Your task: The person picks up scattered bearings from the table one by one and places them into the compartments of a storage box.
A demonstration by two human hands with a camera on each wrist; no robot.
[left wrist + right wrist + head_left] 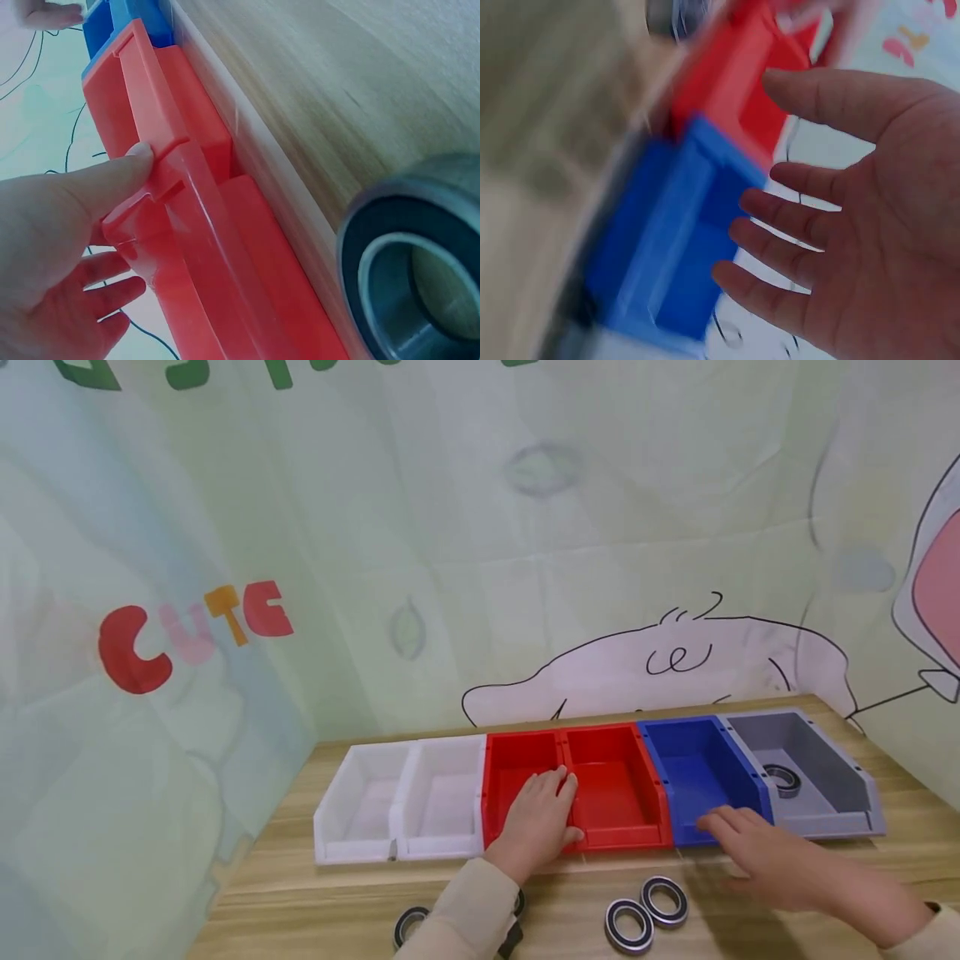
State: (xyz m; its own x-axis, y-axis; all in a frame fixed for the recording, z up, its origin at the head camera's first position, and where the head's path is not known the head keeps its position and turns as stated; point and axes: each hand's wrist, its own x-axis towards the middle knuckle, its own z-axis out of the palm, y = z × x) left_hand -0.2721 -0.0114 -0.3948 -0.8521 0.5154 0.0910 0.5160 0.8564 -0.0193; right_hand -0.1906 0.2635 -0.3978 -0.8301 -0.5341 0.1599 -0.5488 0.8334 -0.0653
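Row of open-fronted bins on a worktop [277, 881], with both hands at its middle and right. From the person's left stand two white bins [438, 847], two red bins [622, 837], a blue bin [686, 781] and a grey bin [828, 827], side by side, with their low lips facing the person; this orientation presumably leaves each interior within easy reach. One bearing [791, 787] lies inside the grey bin. Two more, the near bearing [629, 947] and the far bearing [664, 923], lie flat just in front of the right red bin, rim to rim or nearly so. Another, the left bearing [401, 928], shows beside the left sleeve [472, 910], which partly hides a further ring.

The left hand [540, 814] is relaxed, its fingers extended over the red bins and its thumb [139, 159] resting at the front corner where they meet; the contact suggests steadying or aligning rather than lifting. The right hand [780, 860] is spread and holds nothing, above the front of the blue bin; whether it touches the lip cannot be told.

A cloth backdrop [450, 568] rises close behind the row, so the freer room appears to lie above the bins and towards the person. The dividing walls limit sideways passage at low height, and the paired bearings occupy worktop between the forearms.
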